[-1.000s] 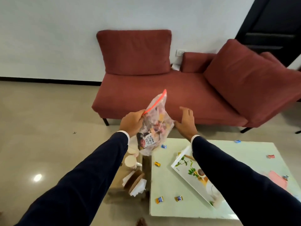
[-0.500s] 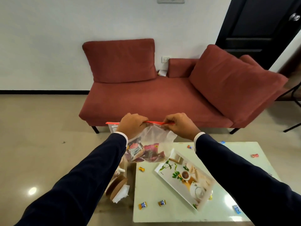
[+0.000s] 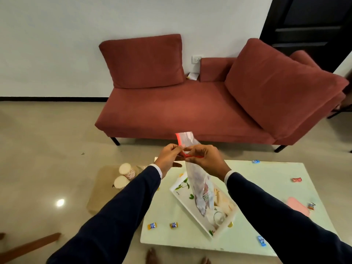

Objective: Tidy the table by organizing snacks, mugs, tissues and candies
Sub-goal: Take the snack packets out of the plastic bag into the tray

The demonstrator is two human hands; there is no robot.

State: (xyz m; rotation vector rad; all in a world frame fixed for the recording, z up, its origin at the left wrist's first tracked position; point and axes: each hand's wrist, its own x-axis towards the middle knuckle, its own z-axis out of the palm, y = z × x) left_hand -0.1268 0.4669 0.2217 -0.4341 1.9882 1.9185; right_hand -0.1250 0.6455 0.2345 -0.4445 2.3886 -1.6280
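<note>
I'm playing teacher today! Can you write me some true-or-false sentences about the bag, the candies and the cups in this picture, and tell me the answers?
1. Both hands pinch the clear bag at its red zip strip. True.
2. The bag lies flat on the sofa. False: it hangs from the left hand and right hand above the tray.
3. Wrapped candies lie scattered on the table. True.
4. The two paper cups stand on the tray. False: they are left of the table, off the tray.
</note>
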